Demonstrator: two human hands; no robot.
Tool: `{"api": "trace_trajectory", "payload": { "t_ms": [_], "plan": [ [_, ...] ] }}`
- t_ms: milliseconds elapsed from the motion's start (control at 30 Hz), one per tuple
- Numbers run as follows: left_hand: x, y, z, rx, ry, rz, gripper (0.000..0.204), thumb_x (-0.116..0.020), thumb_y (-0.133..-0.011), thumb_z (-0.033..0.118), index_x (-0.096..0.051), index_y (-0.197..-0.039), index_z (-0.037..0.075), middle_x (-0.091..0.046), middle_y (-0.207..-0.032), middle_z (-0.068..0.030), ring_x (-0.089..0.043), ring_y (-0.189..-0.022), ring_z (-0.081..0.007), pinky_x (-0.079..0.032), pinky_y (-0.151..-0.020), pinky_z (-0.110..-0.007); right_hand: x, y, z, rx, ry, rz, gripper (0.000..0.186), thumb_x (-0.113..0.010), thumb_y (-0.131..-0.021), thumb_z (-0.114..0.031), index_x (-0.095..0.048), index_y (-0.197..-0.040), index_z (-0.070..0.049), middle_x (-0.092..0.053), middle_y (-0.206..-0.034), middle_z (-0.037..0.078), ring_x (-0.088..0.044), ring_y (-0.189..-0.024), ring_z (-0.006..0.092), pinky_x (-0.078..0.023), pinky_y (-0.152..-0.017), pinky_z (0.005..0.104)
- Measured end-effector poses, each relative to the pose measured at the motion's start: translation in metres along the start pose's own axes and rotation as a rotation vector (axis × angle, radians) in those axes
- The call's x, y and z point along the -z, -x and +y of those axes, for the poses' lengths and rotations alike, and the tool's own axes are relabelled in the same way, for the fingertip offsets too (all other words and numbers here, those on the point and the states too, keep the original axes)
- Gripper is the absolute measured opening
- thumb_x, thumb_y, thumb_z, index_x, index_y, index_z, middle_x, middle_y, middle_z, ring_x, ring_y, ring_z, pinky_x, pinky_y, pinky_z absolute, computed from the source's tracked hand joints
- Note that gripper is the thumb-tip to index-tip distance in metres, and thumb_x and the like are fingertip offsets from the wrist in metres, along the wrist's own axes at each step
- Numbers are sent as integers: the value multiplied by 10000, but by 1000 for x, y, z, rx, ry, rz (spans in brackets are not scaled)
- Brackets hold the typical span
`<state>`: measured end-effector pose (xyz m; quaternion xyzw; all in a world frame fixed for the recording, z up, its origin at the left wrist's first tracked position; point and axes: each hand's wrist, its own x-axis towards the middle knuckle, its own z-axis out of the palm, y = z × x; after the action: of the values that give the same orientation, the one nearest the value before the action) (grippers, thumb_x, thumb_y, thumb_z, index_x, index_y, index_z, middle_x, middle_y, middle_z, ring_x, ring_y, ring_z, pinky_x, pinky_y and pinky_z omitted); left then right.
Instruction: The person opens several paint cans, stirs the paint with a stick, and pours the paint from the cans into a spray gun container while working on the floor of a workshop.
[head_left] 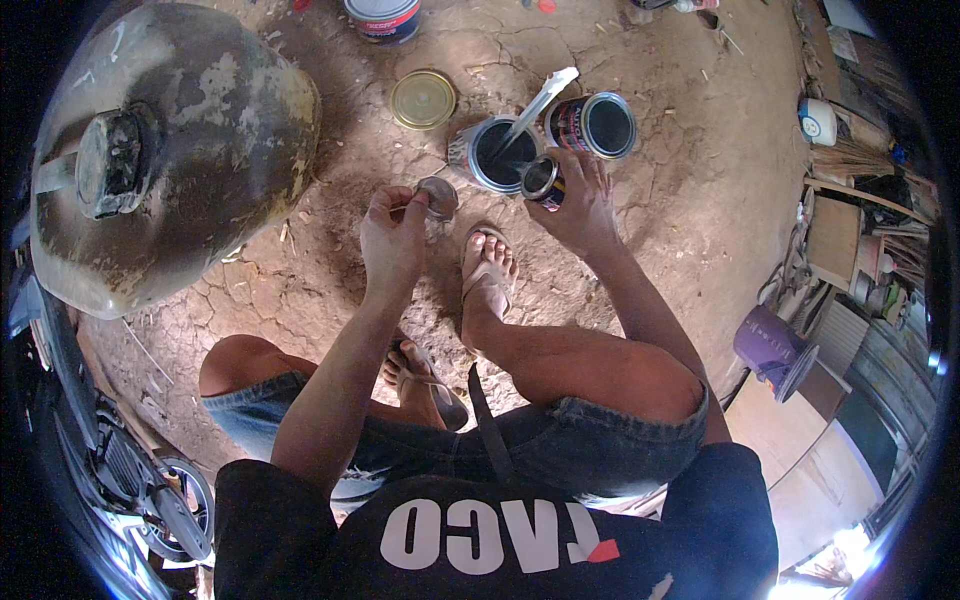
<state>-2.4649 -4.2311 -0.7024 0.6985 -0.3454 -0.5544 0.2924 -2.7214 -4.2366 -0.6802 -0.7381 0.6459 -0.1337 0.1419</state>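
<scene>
My right hand (pixel 585 205) is wrapped round a small dark can (pixel 545 185), tilted left with its mouth at the rim of an open paint can (pixel 458 152). A greyish streak shows between the two. Dark liquid fills that paint can, and a pale stirring stick (pixel 540 103) leans out of it. Just behind to the right stands a second open can (pixel 571 126), also dark inside. My left hand (pixel 393 225) pinches a small round metal lid (pixel 437 198) by its edge, to the left of the cans.
A gold-coloured lid (pixel 423 100) lies on the cracked earth floor (pixel 700 210). Behind it stands another can (pixel 385 22). A large worn, dirty jug (pixel 180 150) takes up the left. On the right are a purple bucket (pixel 765 345) and stacked boards. A motorcycle wheel (pixel 185 505) shows lower left.
</scene>
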Motion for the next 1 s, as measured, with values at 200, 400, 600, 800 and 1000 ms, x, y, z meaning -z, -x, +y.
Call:
{"api": "trace_trajectory", "payload": {
  "t_ms": [200,400,600,800,1000],
  "plan": [
    [-1,1,2,4,15,-11,253,-675,-920,203,-646,-1011,-32,-692,-862,-113,-608,-767,-145,-482,-704,-314,1,2,-2,-28,43,-15,657,-835,-713,-243,-538,-1272,-68,-570,-1199,184,-551,-1136,382,-420,-973,527],
    [-5,-1,0,41,-19,-38,254,-669,-927,209,-648,-1014,-29,-698,-875,-119,-609,-755,-152,-486,-697,-321,-4,11,4,-51,-75,88,744,-866,-711,-215,-481,-1325,-48,-566,-1208,174,-562,-1146,373,-441,-990,496],
    [-6,-7,-4,-55,-71,-50,267,-680,-936,214,-654,-1067,-17,-677,-825,-82,-592,-687,-129,-476,-622,-304,4,28,19,-240,-318,267,765,-895,-725,-223,-443,-1313,-36,-570,-1201,176,-613,-1097,307,-484,-952,407],
    [-10,-8,-9,33,-7,-86,254,-690,-940,217,-640,-1049,-7,-650,-783,-47,-577,-669,-101,-461,-594,-280,38,9,75,-323,25,332,726,-886,-689,-303,-502,-1267,-90,-588,-1169,164,-557,-1119,367,-433,-938,513],
    [-13,-9,-13,17,86,-62,269,-687,-940,236,-640,-1039,-10,-642,-768,-37,-573,-667,-94,-451,-577,-266,48,-11,117,-249,393,142,689,-852,-681,-304,-572,-1294,-161,-609,-1228,98,-542,-1182,324,-354,-1009,518]
  ]
}}
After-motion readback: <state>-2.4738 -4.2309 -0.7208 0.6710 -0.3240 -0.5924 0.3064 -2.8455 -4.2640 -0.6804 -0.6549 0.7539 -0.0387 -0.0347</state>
